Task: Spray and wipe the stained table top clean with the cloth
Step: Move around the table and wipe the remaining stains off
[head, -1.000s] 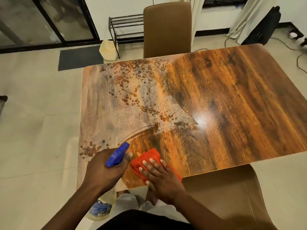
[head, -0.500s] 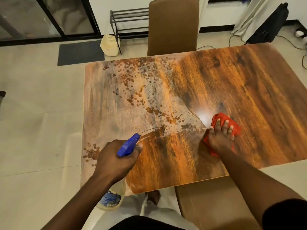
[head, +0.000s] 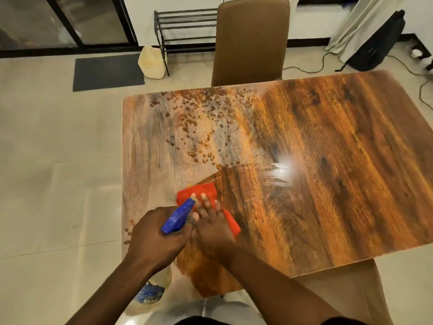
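Whereas half a second ago the cloth (head: 202, 192) lay out at mid-counter by the glare, it now sits back at the near left, just ahead of the spray bottle (head: 179, 216).

- Right hand (head: 212, 227): grip apart, fingers flat and spread, pressing the cloth onto the counter (head: 339, 160). The hand is blurred, so it is probably mid-stroke.
- Left hand (head: 154, 240): grip clamped round the neck of the spray bottle, held at the counter's near-left edge, its body hanging below.
- Meaning for the task: a return pass is made; the near middle reads dark and glossy, judged wiped.
- Stains (head: 187, 118): brown spots and a pale film cover the far left; a few spots sit by the near-left edge. Roughly the left third is judged yet to do.
- Room: pale tiled floor (head: 58, 184); brown chair (head: 251, 41) at the far side, second chair (head: 339, 294) at the near side; dark mat (head: 107, 71), black rack (head: 185, 26), black bag (head: 377, 41) by the wall.
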